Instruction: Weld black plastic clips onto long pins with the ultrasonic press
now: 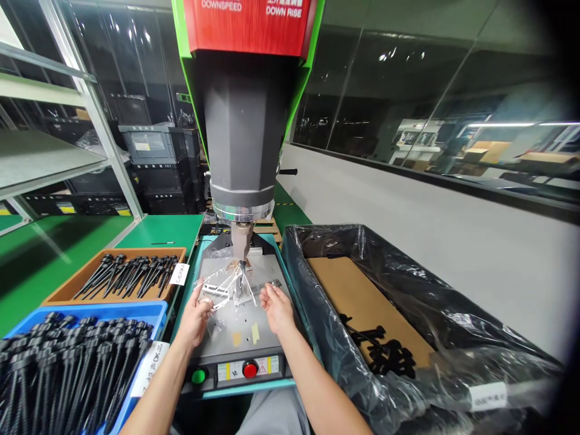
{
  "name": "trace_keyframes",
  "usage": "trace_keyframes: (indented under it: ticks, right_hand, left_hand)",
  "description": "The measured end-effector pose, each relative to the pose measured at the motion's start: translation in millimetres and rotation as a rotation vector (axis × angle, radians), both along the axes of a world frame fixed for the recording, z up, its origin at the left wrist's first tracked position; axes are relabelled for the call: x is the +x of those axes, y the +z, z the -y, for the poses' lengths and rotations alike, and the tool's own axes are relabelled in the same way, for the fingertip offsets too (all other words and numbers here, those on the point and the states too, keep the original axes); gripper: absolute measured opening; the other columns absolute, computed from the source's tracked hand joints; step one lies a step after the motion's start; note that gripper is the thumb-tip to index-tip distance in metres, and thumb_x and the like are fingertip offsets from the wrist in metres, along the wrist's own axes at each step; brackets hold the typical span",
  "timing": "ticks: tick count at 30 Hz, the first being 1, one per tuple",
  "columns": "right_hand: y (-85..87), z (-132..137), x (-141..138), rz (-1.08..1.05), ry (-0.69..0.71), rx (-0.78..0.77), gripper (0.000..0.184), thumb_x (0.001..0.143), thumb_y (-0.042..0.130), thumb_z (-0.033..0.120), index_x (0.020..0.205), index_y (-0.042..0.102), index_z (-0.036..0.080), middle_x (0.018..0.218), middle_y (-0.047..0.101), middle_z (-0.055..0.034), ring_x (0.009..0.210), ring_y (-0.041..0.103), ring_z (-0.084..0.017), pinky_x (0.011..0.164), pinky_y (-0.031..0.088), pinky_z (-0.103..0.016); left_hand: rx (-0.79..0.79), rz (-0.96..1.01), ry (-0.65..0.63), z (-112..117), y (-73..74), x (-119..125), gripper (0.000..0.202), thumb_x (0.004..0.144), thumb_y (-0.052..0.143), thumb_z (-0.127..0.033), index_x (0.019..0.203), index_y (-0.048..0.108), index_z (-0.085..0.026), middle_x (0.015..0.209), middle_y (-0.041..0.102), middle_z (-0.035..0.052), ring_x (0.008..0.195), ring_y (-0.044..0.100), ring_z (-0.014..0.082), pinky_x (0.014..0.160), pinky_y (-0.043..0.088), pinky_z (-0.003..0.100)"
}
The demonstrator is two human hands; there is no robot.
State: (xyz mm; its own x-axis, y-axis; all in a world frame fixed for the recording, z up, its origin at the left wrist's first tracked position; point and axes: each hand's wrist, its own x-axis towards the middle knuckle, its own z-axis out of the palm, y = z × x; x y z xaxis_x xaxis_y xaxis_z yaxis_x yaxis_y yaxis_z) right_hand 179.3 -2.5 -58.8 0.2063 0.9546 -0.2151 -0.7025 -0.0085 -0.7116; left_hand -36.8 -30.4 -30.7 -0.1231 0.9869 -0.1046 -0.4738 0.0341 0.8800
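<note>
Thin white strands (pixel 226 297), perhaps cord or clear plastic, spread over the metal base plate (pixel 222 341) beneath the press's metal tool tip (pixel 241 238). A dark upright piece (pixel 243 272) stands among them, directly under the tip. My left hand (pixel 196 317) is at the plate's left side, fingers curled at the strands' left end; what they grip is not clear. On the right, my right hand (pixel 277 307) has thumb and fingertips pinched together close to the strands; anything between them is too small to make out.
Left are an orange tray (pixel 58 296) and a blue bin (pixel 156 314), both with many black ribbed stems. A plastic-lined box (pixel 362 241) at right holds cardboard and black parts. A green button (pixel 198 377) and red button (pixel 249 368) face me. The press body (pixel 242 133) hangs above.
</note>
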Motion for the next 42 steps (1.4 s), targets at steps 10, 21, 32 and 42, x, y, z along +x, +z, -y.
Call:
trace_keyframes:
  ticks: [10,21,32,42]
  right_hand:
    - [-0.3,5.5,0.9,0.031,-0.009,-0.022,0.052,0.049,0.092,0.039,0.091,0.069,0.018,0.071,0.07,-0.0012,0.061,0.063,-0.013,0.049,0.044,-0.021]
    - [-7.9,1.8,1.9,0.036,-0.009,-0.051,0.052,0.05,0.091,0.039,0.093,0.069,0.018,0.072,0.071,-0.0019,0.061,0.064,-0.014,0.047,0.044,-0.02]
    - [-10.2,2.1,2.5,0.015,0.003,-0.048,0.051,0.052,0.09,0.042,0.09,0.067,0.018,0.072,0.07,-0.0006,0.061,0.064,-0.013,0.045,0.043,-0.019]
    - [-36.0,34.6,35.8,0.198,-0.159,-0.13,0.052,0.061,0.082,0.051,0.097,0.062,0.019,0.078,0.068,-0.0017,0.059,0.06,-0.014,0.045,0.042,-0.022]
  left_hand:
    - [-0.016,-0.002,0.008,4.5,-3.6,0.6,0.085,0.064,0.072,-0.017,0.143,0.041,-0.024,0.067,0.051,-0.0062,0.06,0.048,0.0074,0.063,0.043,0.02]
    - [-0.012,0.004,-0.013,8.9,-11.7,-1.9,0.088,0.064,0.078,-0.023,0.144,0.041,-0.024,0.065,0.052,-0.0066,0.058,0.051,0.0079,0.066,0.046,0.024]
    - [-0.085,0.014,0.0,16.4,-23.0,-4.1,0.078,0.064,0.081,-0.035,0.134,0.052,-0.015,0.066,0.053,-0.0043,0.06,0.052,0.0095,0.064,0.046,0.025]
    - [-0.139,-0.305,0.26,52.0,-35.3,-11.7,0.078,0.071,0.073,-0.05,0.136,0.046,-0.015,0.07,0.055,-0.0027,0.068,0.056,0.0144,0.074,0.048,0.031]
